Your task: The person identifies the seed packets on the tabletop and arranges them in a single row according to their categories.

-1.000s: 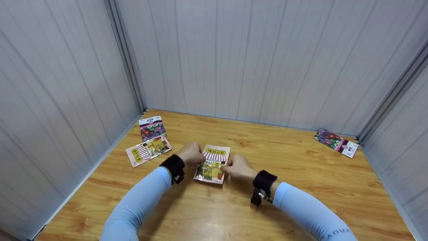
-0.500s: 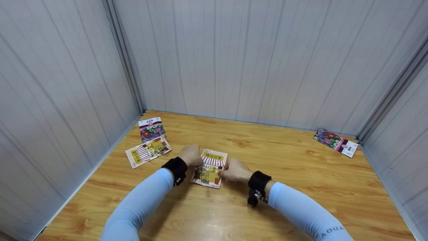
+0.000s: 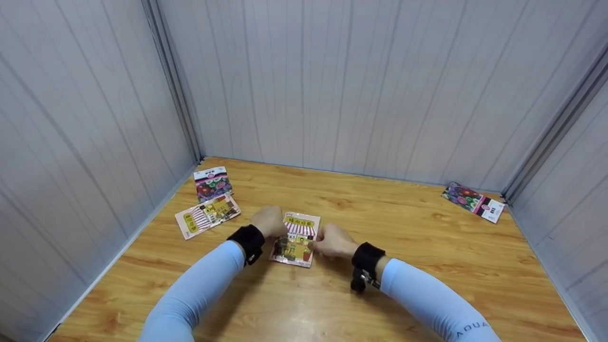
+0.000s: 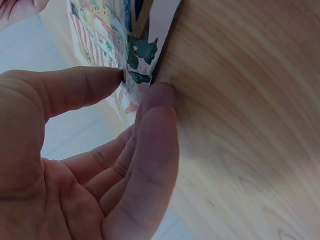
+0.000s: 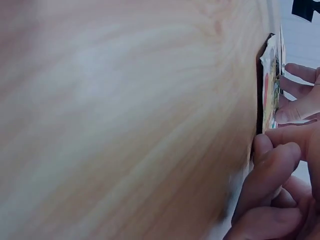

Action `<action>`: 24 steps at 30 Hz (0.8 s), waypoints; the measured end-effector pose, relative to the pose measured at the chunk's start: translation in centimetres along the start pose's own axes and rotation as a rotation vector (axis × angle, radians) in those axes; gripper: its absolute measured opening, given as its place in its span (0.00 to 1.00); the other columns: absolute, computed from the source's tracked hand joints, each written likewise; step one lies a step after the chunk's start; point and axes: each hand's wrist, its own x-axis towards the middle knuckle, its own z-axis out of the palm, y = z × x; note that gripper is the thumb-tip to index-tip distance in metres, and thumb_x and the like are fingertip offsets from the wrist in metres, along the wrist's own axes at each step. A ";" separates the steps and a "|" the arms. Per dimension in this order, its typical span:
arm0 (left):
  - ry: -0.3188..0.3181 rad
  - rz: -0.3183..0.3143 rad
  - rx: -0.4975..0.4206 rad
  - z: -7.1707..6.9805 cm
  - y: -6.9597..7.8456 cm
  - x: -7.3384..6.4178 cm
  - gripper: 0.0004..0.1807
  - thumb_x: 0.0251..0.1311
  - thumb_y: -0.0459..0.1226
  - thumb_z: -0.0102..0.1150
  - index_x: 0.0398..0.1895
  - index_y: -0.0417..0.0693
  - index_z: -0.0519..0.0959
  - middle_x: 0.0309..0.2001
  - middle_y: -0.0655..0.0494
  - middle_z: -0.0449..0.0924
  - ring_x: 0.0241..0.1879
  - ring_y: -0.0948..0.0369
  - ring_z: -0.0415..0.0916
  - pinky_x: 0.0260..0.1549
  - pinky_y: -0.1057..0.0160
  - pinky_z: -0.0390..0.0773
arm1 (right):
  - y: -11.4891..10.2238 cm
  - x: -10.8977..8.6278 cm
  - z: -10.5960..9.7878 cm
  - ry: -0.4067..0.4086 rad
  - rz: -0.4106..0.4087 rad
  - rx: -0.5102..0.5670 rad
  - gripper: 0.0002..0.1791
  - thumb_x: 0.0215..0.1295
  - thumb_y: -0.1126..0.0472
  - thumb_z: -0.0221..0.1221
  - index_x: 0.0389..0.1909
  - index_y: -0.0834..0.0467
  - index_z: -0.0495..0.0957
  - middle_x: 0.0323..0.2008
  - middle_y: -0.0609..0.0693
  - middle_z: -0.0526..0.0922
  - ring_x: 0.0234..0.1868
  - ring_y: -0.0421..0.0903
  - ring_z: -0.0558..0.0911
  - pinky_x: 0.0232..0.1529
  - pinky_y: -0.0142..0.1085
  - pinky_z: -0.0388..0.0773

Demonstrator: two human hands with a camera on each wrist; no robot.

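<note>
A pink-bordered seed packet point(image 3: 295, 244) with a striped awning print lies flat at the middle of the wooden table, held at both sides. My left hand point(image 3: 269, 222) pinches its left edge. In the left wrist view, the thumb point(image 4: 90, 89) presses the printed face and the fingertips sit at the edge of the packet point(image 4: 107, 35). My right hand point(image 3: 333, 241) pinches the right edge, thumb on top. The right wrist view shows its index finger and thumb at the side of the packet point(image 5: 270, 95), the other fingers curled on the tabletop.
At the left lies a matching pink packet point(image 3: 208, 216), its upper edge meeting a purple flower packet point(image 3: 212, 184) behind it. Another flower packet point(image 3: 473, 202) lies by the back right corner. Pale panel walls point(image 3: 332, 95) enclose the table point(image 3: 394, 213) at the back and sides.
Both hands have drawn the packet slightly towards the person and to the left, and it now lies flatter. Over the last half second hands and packet have barely moved.
</note>
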 end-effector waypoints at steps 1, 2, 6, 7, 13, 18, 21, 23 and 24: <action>-0.009 -0.006 -0.005 -0.7 0.5 -0.7 0.17 0.54 0.36 0.69 0.17 0.54 0.69 0.30 0.50 0.83 0.31 0.52 0.80 0.31 0.53 0.80 | 0.0 -0.1 -0.1 -0.001 0.004 0.009 0.17 0.74 0.52 0.71 0.23 0.53 0.89 0.15 0.42 0.82 0.14 0.38 0.74 0.17 0.29 0.69; -0.001 0.010 -0.007 -0.7 0.2 -0.6 0.17 0.54 0.37 0.67 0.16 0.55 0.68 0.28 0.51 0.81 0.30 0.53 0.79 0.30 0.54 0.79 | 0.0 -0.1 -0.3 -0.002 0.008 0.025 0.16 0.74 0.53 0.71 0.24 0.53 0.89 0.16 0.44 0.85 0.15 0.38 0.76 0.18 0.29 0.71; -0.012 -0.016 -0.014 -1.8 0.6 -1.6 0.16 0.58 0.37 0.64 0.17 0.55 0.70 0.27 0.52 0.80 0.28 0.54 0.77 0.30 0.55 0.78 | 0.0 -0.5 -1.0 0.022 0.007 0.058 0.14 0.74 0.54 0.71 0.28 0.54 0.91 0.21 0.48 0.90 0.18 0.39 0.81 0.21 0.29 0.76; -0.009 -0.015 -0.025 -1.9 0.5 -1.8 0.15 0.58 0.37 0.64 0.17 0.55 0.70 0.27 0.53 0.79 0.27 0.55 0.75 0.28 0.56 0.76 | 0.0 -0.6 -1.2 0.030 0.007 0.063 0.13 0.74 0.54 0.71 0.28 0.54 0.91 0.22 0.50 0.91 0.18 0.40 0.82 0.20 0.30 0.76; 0.014 -0.001 -0.092 -3.5 1.0 -3.3 0.09 0.59 0.33 0.60 0.21 0.47 0.79 0.26 0.52 0.82 0.22 0.57 0.74 0.21 0.62 0.71 | 0.3 -1.1 -2.6 0.092 -0.008 0.085 0.08 0.72 0.59 0.71 0.31 0.55 0.89 0.27 0.55 0.94 0.23 0.47 0.90 0.18 0.31 0.78; 0.053 0.010 -0.111 -4.0 0.2 -3.5 0.12 0.58 0.33 0.58 0.38 0.40 0.89 0.39 0.44 0.90 0.33 0.51 0.81 0.30 0.54 0.81 | 0.5 -1.5 -3.2 0.149 -0.048 0.057 0.06 0.68 0.59 0.74 0.31 0.53 0.89 0.28 0.48 0.92 0.24 0.40 0.85 0.27 0.30 0.79; 0.099 0.016 -0.113 -4.3 -0.3 -3.4 0.15 0.58 0.34 0.58 0.43 0.39 0.90 0.45 0.42 0.92 0.41 0.47 0.85 0.42 0.46 0.87 | 0.7 -1.7 -3.4 0.162 -0.058 0.040 0.05 0.67 0.59 0.75 0.31 0.52 0.89 0.29 0.45 0.90 0.27 0.38 0.83 0.32 0.30 0.79; 0.124 0.027 -0.129 -4.5 -0.7 -3.3 0.15 0.59 0.33 0.58 0.43 0.39 0.91 0.47 0.41 0.93 0.46 0.44 0.87 0.49 0.42 0.88 | 0.7 -1.8 -3.6 0.167 -0.053 0.040 0.05 0.67 0.59 0.75 0.32 0.52 0.89 0.31 0.45 0.90 0.30 0.39 0.83 0.37 0.32 0.81; 0.128 0.032 -0.144 -4.6 -0.8 -3.2 0.15 0.60 0.33 0.58 0.44 0.39 0.91 0.48 0.40 0.93 0.47 0.43 0.88 0.52 0.41 0.89 | 0.8 -1.9 -3.7 0.174 -0.050 0.037 0.05 0.67 0.59 0.76 0.33 0.52 0.88 0.32 0.45 0.90 0.33 0.40 0.83 0.40 0.34 0.81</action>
